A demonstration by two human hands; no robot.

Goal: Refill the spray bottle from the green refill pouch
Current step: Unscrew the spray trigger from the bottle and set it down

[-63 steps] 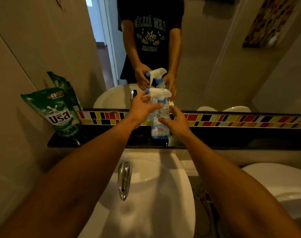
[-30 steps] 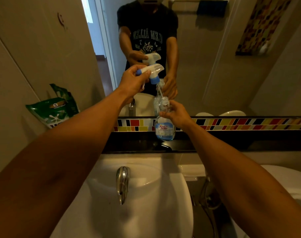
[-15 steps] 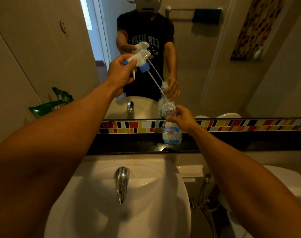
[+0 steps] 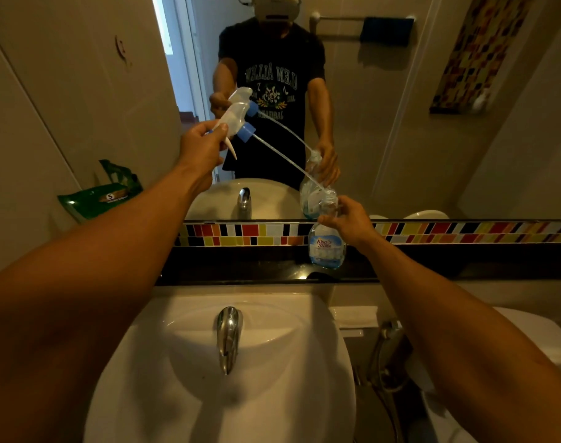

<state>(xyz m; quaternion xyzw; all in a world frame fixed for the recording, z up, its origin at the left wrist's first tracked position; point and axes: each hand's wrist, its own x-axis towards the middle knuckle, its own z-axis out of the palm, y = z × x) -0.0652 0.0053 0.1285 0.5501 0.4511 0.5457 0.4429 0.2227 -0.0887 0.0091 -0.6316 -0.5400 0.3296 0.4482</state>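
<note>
The clear spray bottle (image 4: 325,244), with a blue-and-white label and a little blue liquid at the bottom, stands on the dark ledge (image 4: 432,266). My right hand (image 4: 349,222) grips its neck. My left hand (image 4: 202,148) holds the white trigger head (image 4: 236,118) with its blue collar, raised up and to the left. Its thin dip tube (image 4: 285,163) slants down, and only its tip is still in the bottle's mouth. The green refill pouch (image 4: 95,199) leans against the left wall, partly hidden behind my left forearm.
A white basin (image 4: 272,394) with a chrome tap (image 4: 228,337) lies below the ledge. A mirror (image 4: 384,123) above a strip of coloured tiles (image 4: 464,231) reflects me and the bottle. A white toilet tank (image 4: 535,334) sits at the right.
My left hand unscrewed the trigger head and lifted it up and left, drawing the dip tube almost out of the bottle. My right hand stayed on the bottle's neck.
</note>
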